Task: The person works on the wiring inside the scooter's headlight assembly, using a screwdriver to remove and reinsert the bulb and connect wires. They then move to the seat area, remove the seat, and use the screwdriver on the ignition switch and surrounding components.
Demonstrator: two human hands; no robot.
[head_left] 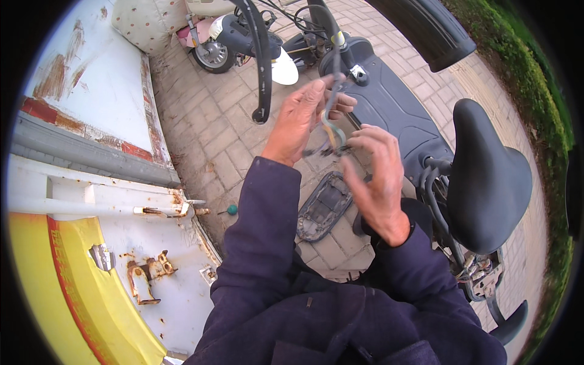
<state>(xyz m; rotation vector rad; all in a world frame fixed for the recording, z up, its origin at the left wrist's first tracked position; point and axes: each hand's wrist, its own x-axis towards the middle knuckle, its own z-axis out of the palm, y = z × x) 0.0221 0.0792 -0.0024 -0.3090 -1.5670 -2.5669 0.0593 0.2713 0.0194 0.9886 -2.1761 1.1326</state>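
A grey cable (336,76) is seen near the centre, toward one o'clock, hanging down between the hands; at its lower end it is split into thin coloured wires (335,135), whose dark tips are blurred. The left hand (298,118) is placed at twelve o'clock, its thumb raised and its fingers loosely curled, and the cable is seen crossing in front of the fingers; whether it is gripped cannot be told through the blur. The right hand (382,182) is held at three o'clock with thumb and fingers parted, clasping nothing visible, its fingertips just beside the wire tips. Both forearms are covered by dark sleeves (261,207).

Just below the hands, toward five o'clock, a black oval tray (325,207) is laid on the paving (204,137). A small green object (232,210) is seen on the ground at eight o'clock. Between one and two o'clock a scooter's dark footboard (395,100) is shown, with a black handlebar grip (426,30) beyond it; the black saddle (486,182) is found at three o'clock. At eleven o'clock a small wheel (213,56) is seen. A yellow sheet (79,274) is spread over a rusted white panel at eight o'clock, and the far side at two o'clock is bordered by a hedge (526,79).
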